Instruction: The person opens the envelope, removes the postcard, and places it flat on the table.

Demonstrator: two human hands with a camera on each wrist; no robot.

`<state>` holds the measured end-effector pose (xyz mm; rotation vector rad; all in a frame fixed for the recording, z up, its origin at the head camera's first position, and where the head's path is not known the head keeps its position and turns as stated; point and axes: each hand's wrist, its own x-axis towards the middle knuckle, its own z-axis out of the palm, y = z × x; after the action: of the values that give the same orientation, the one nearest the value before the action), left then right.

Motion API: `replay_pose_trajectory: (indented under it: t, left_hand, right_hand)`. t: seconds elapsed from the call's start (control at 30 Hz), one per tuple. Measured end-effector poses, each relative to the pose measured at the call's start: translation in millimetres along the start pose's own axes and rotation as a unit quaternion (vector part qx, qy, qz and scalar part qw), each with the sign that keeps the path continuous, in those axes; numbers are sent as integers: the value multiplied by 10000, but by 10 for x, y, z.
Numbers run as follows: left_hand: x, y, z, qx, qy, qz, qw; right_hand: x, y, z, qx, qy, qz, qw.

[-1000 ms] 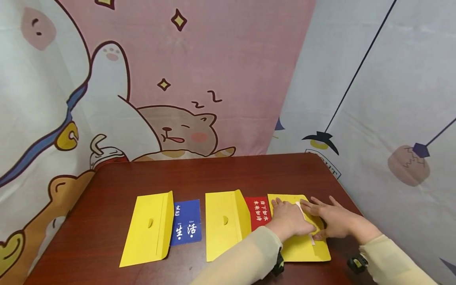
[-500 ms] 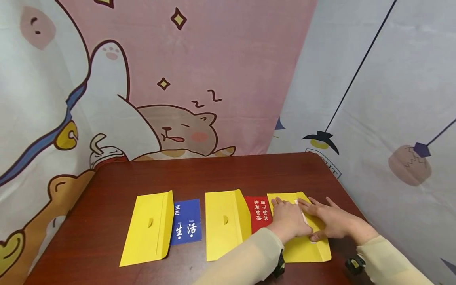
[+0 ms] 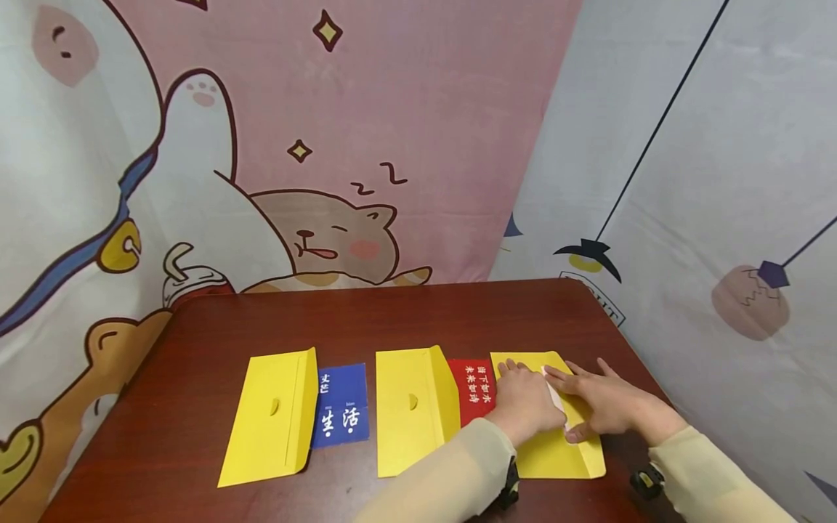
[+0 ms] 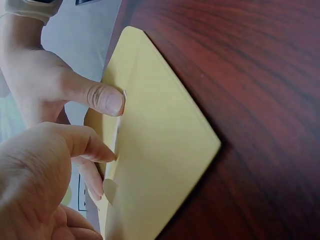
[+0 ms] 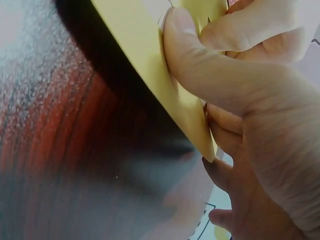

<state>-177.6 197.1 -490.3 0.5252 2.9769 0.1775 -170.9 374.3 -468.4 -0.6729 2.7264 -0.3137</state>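
Note:
The rightmost yellow envelope (image 3: 543,461) lies on the table with its flap to the right. My left hand (image 3: 530,403) lies over it, holding it near its opening; its thumb (image 4: 102,150) is at the opening edge in the left wrist view. My right hand (image 3: 615,407) pinches a pale card (image 3: 554,392), its thumb (image 5: 182,35) on the card and its other fingers spread toward the far edge. Only a narrow strip of the card shows at the opening. The rest of it is hidden by the envelope and my hands.
A red card (image 3: 472,388) sticks out of the middle yellow envelope (image 3: 405,414). Farther left, a blue card (image 3: 341,407) extends from another yellow envelope (image 3: 264,421). All rest on the dark red-brown table (image 3: 353,319), with a cartoon-printed cloth (image 3: 425,145) behind it.
My right hand has shifted slightly left with the pale card, and less of the card shows outside the envelope. The left hand stays almost in place.

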Motion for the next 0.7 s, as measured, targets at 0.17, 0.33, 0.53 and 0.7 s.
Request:
replay_pose_trajectory:
  t: [0.17,0.33,0.53,0.7]
  left_hand:
    - [-6,-24,-45,-319,-95,-217,9992]
    - [21,29,-25,-155,-167,-302,9993]
    - [24,215,27,163,-274,-554,9980]
    - [37,335,16,-133,-379,-937,9948]
  right_hand:
    - [-7,37,19,8,30,-5,10000]
    - [-7,75,45,76,90,15,9999]
    - [-6,88,50,230,109,32,9997]
    - [-1,95,42,306,98,77,9995]
